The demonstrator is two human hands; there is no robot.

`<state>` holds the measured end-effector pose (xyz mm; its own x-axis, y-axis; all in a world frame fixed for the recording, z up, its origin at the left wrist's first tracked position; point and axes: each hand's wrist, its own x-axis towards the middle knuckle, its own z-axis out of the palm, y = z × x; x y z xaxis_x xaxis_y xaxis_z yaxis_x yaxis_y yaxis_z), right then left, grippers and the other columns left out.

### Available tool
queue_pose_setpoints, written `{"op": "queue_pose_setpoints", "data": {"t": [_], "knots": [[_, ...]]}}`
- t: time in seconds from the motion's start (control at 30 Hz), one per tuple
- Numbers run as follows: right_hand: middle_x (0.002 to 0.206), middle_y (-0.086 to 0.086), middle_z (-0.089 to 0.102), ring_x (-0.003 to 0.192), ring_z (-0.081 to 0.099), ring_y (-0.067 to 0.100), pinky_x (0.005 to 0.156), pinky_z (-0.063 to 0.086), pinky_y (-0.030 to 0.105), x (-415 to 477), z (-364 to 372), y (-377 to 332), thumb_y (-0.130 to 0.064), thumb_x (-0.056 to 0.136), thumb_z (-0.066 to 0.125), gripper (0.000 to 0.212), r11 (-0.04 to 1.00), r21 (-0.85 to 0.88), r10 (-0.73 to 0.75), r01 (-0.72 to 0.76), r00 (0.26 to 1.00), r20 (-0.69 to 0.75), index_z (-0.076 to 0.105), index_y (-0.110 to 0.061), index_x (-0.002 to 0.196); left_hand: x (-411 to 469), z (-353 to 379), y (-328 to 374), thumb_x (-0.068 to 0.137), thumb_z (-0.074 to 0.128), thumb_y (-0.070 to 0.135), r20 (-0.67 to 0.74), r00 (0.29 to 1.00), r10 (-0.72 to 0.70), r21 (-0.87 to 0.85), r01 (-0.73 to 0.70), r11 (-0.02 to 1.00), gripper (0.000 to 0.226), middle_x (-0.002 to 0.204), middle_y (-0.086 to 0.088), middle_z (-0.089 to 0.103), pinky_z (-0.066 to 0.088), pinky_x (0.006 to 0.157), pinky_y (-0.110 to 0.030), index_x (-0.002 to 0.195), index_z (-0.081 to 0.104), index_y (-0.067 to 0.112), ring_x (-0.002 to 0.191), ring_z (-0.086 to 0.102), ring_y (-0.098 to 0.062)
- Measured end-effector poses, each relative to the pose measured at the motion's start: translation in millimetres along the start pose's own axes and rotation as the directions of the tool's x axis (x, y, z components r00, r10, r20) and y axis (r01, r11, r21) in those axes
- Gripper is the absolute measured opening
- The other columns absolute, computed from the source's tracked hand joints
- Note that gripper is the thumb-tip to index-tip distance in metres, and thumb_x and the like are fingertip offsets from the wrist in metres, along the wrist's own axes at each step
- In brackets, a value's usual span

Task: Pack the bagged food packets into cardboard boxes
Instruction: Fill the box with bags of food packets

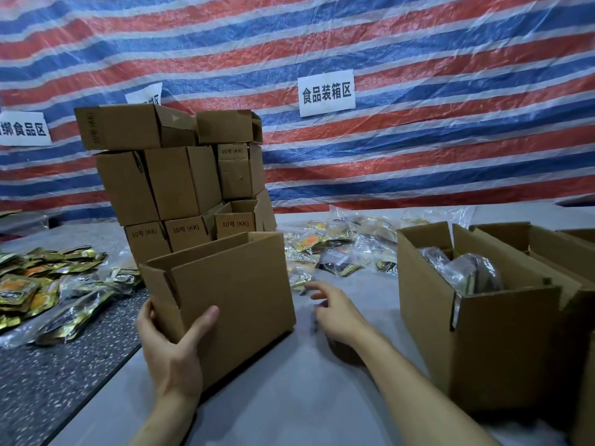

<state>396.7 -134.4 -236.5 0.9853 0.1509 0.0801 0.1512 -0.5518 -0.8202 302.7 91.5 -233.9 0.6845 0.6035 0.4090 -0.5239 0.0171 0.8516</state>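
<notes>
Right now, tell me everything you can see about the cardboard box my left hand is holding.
The box is plain brown corrugated cardboard, unprinted on the sides shown, standing upright on the grey table with its top flaps open and upright. Its inside is hidden. The left hand grips its near left corner, thumb on the front face. It stands before the stack of smaller boxes.

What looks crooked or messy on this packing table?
The stack of small boxes behind the front box leans to one side, its top boxes lying askew. Loose bagged packets lie scattered across the table.
</notes>
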Motion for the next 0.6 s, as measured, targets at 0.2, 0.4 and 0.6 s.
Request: {"op": "queue_pose_setpoints", "data": {"t": [0.2,0.4,0.6], "knots": [[0.144,0.002,0.055,0.141,0.035,0.024,0.095,0.021,0.035,7.4,9.9,-5.2,-0.03,0.088,0.044,0.069,0.947,-0.321,0.021,0.025,0.99,0.138,0.028,-0.062,0.146,6.2,-0.1,-4.6,0.059,0.081,0.029,-0.079,0.993,-0.083,-0.061,0.079,0.995,0.096,0.127,-0.01,0.062,0.054,0.094,-0.05,0.145,0.042,0.015,0.115,0.064,-0.034],[0.106,0.015,0.075,0.086,0.06,0.033,0.079,0.053,0.05,6.6,15.3,-23.3,-0.005,0.091,0.043,0.046,0.923,0.348,0.107,-0.164,0.979,0.175,0.069,-0.028,0.122,2.0,2.0,-4.7,0.042,0.084,0.046,-0.016,0.995,-0.101,-0.053,0.1,0.994,0.113,0.131,-0.011,0.06,0.053,0.096,-0.057,0.145,0.043,0.021,0.113,0.064,-0.033],[0.062,-0.01,0.071,0.048,0.063,0.0,0.045,0.045,0.015,8.8,6.4,-21.1,-0.017,0.105,0.039,0.048,0.806,0.549,0.142,-0.222,0.973,0.184,0.075,-0.015,0.073,2.2,-0.4,-8.6,0.039,0.083,0.051,0.066,0.993,-0.094,-0.038,0.097,0.995,0.112,0.128,-0.005,0.061,0.055,0.08,-0.043,0.142,0.045,0.028,0.11,0.064,-0.029]]}}
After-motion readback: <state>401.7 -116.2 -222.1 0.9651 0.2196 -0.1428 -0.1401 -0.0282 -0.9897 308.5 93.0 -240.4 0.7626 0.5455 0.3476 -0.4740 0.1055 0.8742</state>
